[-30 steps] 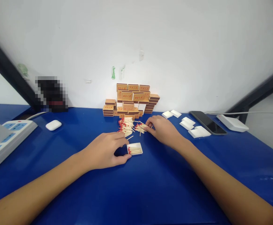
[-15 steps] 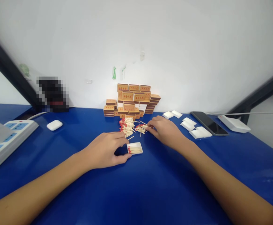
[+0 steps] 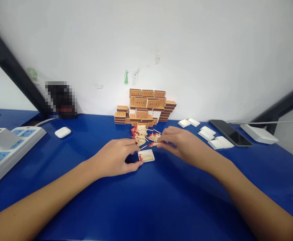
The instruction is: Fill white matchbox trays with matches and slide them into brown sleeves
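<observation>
A small white matchbox tray (image 3: pixel 150 153) lies on the blue table, with several red-headed matches (image 3: pixel 146 157) inside it. My left hand (image 3: pixel 122 156) grips the tray's left end between thumb and fingers. Pinched in the fingertips of my right hand (image 3: pixel 175 142) are a few matches (image 3: pixel 155 144), heads pointing left, above and to the right of the tray. Behind the tray rests a large heap of loose matches (image 3: pixel 140 135). A smaller match pile (image 3: pixel 153 136) lies beside it, close to my right fingers.
Stacked matchboxes (image 3: pixel 147 103) stand against the wall behind the heaps. White trays (image 3: pixel 220 143), a phone (image 3: pixel 230 133) and a white box-shaped device (image 3: pixel 259 134) are at the right. On the left are a white earbud case (image 3: pixel 62 132) and a power strip (image 3: pixel 18 147).
My right hand has come nearer, drawing a few matches out of the small pile toward the tray. The left hand keeps its hold on the tray. The view has shifted slightly.
</observation>
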`<state>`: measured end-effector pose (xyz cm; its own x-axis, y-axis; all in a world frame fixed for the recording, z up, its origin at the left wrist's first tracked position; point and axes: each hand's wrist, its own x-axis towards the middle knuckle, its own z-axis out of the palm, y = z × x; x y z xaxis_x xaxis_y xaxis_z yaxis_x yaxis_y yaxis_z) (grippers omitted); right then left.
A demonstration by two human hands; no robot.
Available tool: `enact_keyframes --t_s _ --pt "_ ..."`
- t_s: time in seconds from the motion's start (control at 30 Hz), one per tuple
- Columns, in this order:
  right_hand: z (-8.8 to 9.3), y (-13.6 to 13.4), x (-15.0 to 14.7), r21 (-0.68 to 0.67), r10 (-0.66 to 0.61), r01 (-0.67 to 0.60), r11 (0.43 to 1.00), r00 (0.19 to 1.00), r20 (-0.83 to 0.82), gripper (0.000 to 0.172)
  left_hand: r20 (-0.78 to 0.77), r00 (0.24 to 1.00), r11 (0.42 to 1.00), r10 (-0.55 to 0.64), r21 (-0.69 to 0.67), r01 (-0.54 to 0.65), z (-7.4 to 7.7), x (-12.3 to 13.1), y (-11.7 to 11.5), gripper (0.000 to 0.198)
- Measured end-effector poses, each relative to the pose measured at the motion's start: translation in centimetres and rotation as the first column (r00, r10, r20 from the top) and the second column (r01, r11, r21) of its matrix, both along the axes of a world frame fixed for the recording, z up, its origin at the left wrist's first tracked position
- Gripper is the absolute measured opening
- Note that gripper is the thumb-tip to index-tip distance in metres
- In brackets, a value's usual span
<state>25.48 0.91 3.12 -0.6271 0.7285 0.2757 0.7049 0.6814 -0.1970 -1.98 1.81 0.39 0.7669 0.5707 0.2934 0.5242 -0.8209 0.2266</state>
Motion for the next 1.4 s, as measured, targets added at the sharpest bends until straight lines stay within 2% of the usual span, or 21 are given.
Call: enact_keyframes --t_s 0.17,0.4,0.67,0.9,1.27,1.4 --pt "-0.2 -1.3 -1.7 -0.033 0.06 -0.057 0.998 0.996 0.067 0.017 -0.008 1.0 1.0 0.001 0.008 -0.001 -0.1 0.0 0.0 0.021" --pt "-1.1 -2.1 -3.0 0.009 0.036 -0.039 0.999 0.982 0.187 0.018 -0.01 1.0 1.0 -0.001 0.021 0.002 -0.2 0.2 -0.2 0.023" --pt "-0.9 -1.8 -2.5 -0.029 0.044 -0.04 0.999 0.99 0.131 0.015 -0.016 1.0 1.0 -0.006 0.03 0.006 -0.3 0.2 -0.1 0.023" --pt "-1.3 -1.8 -2.8 -0.034 -0.029 0.034 0.999 0.989 0.143 0.02 -0.023 1.0 1.0 -0.014 0.014 0.014 -0.1 0.2 -0.2 0.023" --pt "-1.6 -1.7 -2.7 -0.057 -0.018 0.024 0.998 0.994 0.106 0.018 -0.019 1.0 1.0 -0.007 -0.015 0.006 -0.2 0.1 -0.1 0.025" --pt "-1.7 -1.6 -2.8 -0.112 -0.055 0.063 0.992 0.996 0.075 0.018 -0.016 1.0 1.0 -0.009 -0.006 0.009 -0.2 0.2 -0.1 0.026"
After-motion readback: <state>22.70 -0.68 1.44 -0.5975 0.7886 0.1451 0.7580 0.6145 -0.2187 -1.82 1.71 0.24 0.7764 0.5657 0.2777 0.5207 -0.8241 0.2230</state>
